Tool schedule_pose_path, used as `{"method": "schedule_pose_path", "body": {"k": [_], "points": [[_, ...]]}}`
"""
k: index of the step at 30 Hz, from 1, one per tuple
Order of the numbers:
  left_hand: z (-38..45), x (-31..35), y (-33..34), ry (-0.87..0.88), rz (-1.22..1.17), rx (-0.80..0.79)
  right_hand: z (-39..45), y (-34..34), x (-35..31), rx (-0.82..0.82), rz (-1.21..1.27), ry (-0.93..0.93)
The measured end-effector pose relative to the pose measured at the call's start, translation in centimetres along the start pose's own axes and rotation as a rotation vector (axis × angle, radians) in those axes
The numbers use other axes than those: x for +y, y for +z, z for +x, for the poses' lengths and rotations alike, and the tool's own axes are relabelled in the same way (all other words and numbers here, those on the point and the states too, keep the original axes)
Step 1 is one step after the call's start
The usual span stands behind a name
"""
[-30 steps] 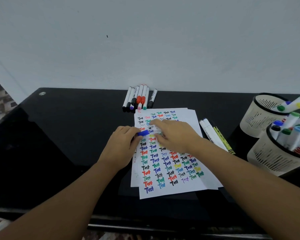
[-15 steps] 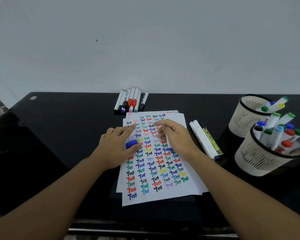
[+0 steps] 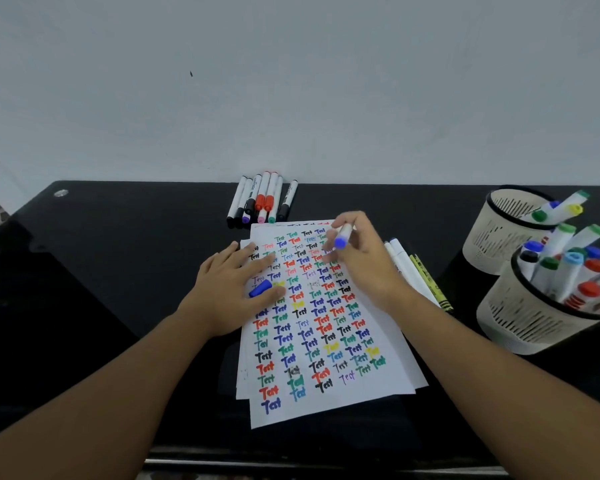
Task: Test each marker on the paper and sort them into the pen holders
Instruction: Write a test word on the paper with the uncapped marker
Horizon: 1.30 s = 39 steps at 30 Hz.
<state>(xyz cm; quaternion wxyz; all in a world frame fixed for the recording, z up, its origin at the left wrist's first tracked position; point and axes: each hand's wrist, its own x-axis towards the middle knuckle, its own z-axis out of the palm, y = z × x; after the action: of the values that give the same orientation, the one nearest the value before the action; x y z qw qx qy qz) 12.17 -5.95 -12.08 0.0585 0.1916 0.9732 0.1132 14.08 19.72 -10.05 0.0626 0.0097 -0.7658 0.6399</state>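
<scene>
- Our right hand [image 3: 364, 268] has its grip closed around a blue marker [image 3: 343, 237]. The fingers curl around the barrel in a writing hold, and the blue end sticks up toward us above the knuckles.
- The marker's long axis tilts steeply, its upper end leaning left and toward us. The lower end is hidden behind the fingers, so we cannot tell whether the tip touches the sheet.
- That hidden end aims at the upper right part of the test paper [image 3: 326, 403], a white sheet filled with rows of coloured "Test" words that lies on the black table [image 3: 118, 271].
- Our left hand [image 3: 232, 289] lies flat on the sheet's left edge with straight fingers, pinning it. The blue cap [image 3: 260, 288] is tucked between the thumb and the fingers, so this grip is not closed around anything.
- The coming move, we judge, is a short stroke on the paper; the cap then lies just left of the marker, within easy reach.
- The two pen holders [image 3: 520, 327] stand well to the right, nearer our right hand, both already holding markers.
- Untested markers [image 3: 262, 199] lie in a row beyond the paper, and a few more [image 3: 413, 275] lie just beside its right edge.
</scene>
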Motion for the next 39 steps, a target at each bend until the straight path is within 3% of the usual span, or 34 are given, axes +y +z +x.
{"method": "schedule_pose_path", "body": {"k": [7, 18, 39], "points": [[0.0, -0.3, 0.0, -0.003, -0.059, 0.025, 3.6, -0.4, 0.3, 0.231, -0.195, 0.025], [0.1, -0.6, 0.3, 0.004, -0.134, 0.081, 4.8, 0.2, 1.9, 0.163, -0.309, 0.01], [0.4, -0.4, 0.1, -0.038, -0.052, 0.009, 6.0, 0.2, 2.5, 0.121, -0.342, 0.11]]}}
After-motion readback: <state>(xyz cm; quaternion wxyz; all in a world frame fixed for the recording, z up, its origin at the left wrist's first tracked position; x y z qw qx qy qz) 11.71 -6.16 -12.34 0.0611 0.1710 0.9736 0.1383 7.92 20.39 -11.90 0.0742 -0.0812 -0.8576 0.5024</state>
